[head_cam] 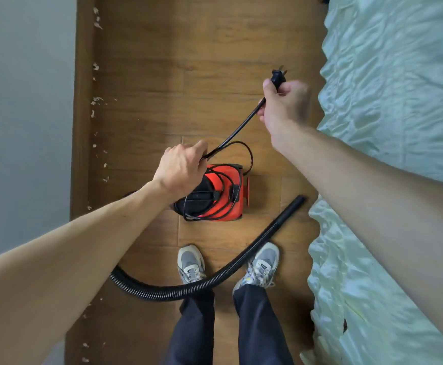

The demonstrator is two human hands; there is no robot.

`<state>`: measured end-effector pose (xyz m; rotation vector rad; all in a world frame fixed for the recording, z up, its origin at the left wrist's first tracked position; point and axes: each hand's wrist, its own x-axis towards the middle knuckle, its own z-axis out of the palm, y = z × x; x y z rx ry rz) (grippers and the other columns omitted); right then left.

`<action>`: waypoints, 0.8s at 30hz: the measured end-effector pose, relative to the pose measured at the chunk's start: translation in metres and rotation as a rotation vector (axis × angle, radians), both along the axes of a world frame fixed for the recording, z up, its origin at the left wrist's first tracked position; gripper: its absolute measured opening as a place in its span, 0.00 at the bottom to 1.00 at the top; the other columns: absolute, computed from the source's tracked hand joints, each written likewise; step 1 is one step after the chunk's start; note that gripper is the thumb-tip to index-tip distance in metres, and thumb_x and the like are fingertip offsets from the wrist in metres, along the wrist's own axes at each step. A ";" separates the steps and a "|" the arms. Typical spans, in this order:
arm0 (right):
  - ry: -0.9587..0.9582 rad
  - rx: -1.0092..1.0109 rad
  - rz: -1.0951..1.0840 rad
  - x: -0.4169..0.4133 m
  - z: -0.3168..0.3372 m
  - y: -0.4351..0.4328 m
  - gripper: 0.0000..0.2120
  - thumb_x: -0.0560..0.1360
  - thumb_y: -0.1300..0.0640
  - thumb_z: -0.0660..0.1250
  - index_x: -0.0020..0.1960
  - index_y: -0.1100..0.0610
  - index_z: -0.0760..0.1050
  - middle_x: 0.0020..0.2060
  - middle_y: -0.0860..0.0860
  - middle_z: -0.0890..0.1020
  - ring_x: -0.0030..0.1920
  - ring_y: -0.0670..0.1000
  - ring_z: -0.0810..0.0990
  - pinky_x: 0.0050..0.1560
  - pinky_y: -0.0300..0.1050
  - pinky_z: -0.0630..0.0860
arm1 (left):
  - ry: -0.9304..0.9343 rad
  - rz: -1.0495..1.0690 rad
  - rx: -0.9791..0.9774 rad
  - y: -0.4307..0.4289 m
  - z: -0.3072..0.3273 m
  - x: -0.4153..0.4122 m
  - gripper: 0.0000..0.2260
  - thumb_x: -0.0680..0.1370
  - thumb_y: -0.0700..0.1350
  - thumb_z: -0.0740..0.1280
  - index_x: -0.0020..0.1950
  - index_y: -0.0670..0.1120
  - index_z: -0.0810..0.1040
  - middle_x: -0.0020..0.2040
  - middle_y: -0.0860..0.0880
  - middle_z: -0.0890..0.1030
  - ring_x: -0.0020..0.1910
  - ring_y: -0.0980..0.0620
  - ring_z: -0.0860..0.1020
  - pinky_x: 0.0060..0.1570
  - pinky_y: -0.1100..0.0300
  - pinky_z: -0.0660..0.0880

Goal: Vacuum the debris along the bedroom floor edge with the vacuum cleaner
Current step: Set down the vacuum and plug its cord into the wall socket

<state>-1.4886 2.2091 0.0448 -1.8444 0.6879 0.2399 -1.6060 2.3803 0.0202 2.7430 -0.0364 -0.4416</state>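
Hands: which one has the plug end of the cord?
The right hand: the plug sticks out above its grip. The left hand only pinches the cord lower down, over the red vacuum cleaner.

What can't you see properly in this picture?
Head view:
1. Where the hose joins the vacuum cleaner: the left forearm covers it.
2. What the debris along the wall is: too small.
3. A socket for the plug: none inside the frame edges.
4. The cord inside the right hand: the hand hides it.
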 end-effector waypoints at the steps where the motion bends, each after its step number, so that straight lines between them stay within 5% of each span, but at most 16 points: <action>1: -0.032 -0.002 -0.001 0.007 0.013 -0.006 0.13 0.77 0.52 0.69 0.36 0.54 0.73 0.36 0.56 0.84 0.36 0.58 0.84 0.39 0.60 0.82 | 0.000 0.011 -0.033 -0.008 0.011 0.008 0.05 0.78 0.39 0.63 0.51 0.39 0.75 0.42 0.39 0.82 0.38 0.34 0.77 0.37 0.51 0.70; 10: -0.268 -0.064 0.003 0.083 0.163 -0.067 0.08 0.75 0.50 0.70 0.42 0.52 0.75 0.36 0.53 0.83 0.35 0.57 0.83 0.38 0.58 0.82 | -0.039 0.089 -0.259 -0.076 0.143 0.087 0.04 0.79 0.37 0.63 0.51 0.38 0.73 0.45 0.40 0.80 0.40 0.39 0.77 0.39 0.47 0.76; 24: -0.754 -0.174 -0.016 0.162 0.470 -0.173 0.05 0.71 0.48 0.72 0.40 0.48 0.78 0.34 0.50 0.84 0.33 0.56 0.83 0.36 0.58 0.81 | -0.266 -0.079 -0.299 -0.190 0.413 0.198 0.01 0.81 0.39 0.62 0.51 0.42 0.72 0.43 0.43 0.82 0.39 0.42 0.79 0.40 0.45 0.78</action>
